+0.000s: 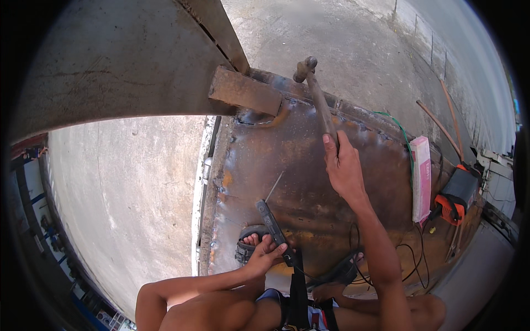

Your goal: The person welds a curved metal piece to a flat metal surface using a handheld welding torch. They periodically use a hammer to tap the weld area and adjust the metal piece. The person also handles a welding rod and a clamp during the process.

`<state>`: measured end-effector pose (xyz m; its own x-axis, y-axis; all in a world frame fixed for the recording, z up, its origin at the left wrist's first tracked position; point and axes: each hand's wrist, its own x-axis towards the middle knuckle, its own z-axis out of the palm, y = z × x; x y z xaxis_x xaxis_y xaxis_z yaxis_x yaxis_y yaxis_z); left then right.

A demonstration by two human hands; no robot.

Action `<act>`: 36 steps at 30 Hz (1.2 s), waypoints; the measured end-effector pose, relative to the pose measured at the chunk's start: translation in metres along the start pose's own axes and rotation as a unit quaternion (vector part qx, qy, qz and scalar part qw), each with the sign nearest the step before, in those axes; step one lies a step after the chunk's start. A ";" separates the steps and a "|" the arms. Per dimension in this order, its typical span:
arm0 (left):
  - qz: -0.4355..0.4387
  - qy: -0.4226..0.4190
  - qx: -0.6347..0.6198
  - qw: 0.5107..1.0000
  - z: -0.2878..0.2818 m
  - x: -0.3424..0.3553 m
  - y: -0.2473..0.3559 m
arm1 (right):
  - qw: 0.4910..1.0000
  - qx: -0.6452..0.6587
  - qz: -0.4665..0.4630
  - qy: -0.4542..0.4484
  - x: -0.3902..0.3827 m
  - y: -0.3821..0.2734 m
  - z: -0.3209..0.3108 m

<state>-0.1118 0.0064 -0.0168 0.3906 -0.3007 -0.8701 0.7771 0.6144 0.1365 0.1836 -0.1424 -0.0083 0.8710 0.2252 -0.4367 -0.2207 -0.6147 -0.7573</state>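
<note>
My right hand (344,165) is closed around the lower end of a hammer's wooden handle. The hammer (319,99) reaches up and away, its rounded metal head over the far edge of a rusty steel plate (309,157). Lower down, my left hand (266,255) grips a black welding electrode holder (270,223). A thin electrode (274,186) sticks out of the holder's upper end over the plate. Weld marks run along the plate's edges. A short rusty metal block (245,91) stands at its far left corner, against a large grey metal panel (110,60).
To the right lie a pink and white box (420,179) and an orange and black portable machine (457,193). A green cord (396,122) runs beside the box. Black cables (411,259) loop near my sandalled feet on the plate. Concrete ground (132,187) stretches below at left.
</note>
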 end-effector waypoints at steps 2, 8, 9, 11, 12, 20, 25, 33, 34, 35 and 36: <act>0.012 -0.003 -0.006 1.000 0.009 -0.001 0.000 | 0.996 0.040 -0.051 0.068 -0.013 -0.020 -0.011; 0.072 -0.010 0.019 0.997 0.005 -0.001 -0.002 | 0.952 0.096 -0.187 0.221 -0.031 -0.018 0.008; 0.078 -0.010 0.025 0.997 0.002 0.002 -0.004 | 0.948 0.069 -0.193 0.244 -0.027 0.001 0.022; 0.094 -0.006 0.031 0.995 -0.001 0.007 -0.014 | 0.976 -0.196 -0.069 0.060 -0.010 0.046 0.038; 0.075 0.008 0.041 0.996 -0.001 0.005 -0.016 | 0.978 -0.187 -0.063 0.065 -0.005 0.038 0.032; 0.084 0.004 0.018 0.996 -0.004 -0.003 -0.016 | 0.973 0.050 -0.149 0.167 -0.045 -0.068 -0.003; 0.060 0.055 0.076 0.994 0.010 -0.001 -0.007 | 0.973 -0.116 -0.103 0.171 -0.015 0.042 0.047; 0.087 0.029 0.026 0.995 -0.010 0.000 -0.013 | 0.985 0.032 -0.052 0.161 -0.046 -0.046 0.017; 0.086 0.042 0.033 0.995 -0.012 -0.001 -0.013 | 0.981 0.030 -0.059 0.183 -0.045 -0.032 0.028; 0.085 0.046 0.043 0.994 -0.008 0.001 -0.013 | 0.975 0.023 -0.066 0.212 -0.043 -0.017 0.033; 0.087 0.051 0.053 0.993 -0.005 0.003 -0.012 | 0.980 -0.050 -0.060 0.181 -0.035 0.003 0.042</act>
<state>-0.1227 0.0018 -0.0235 0.4758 -0.1169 -0.8717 0.7519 0.5683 0.3342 0.1340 -0.1201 -0.0153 0.9907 0.0286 -0.1333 -0.0791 -0.6756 -0.7330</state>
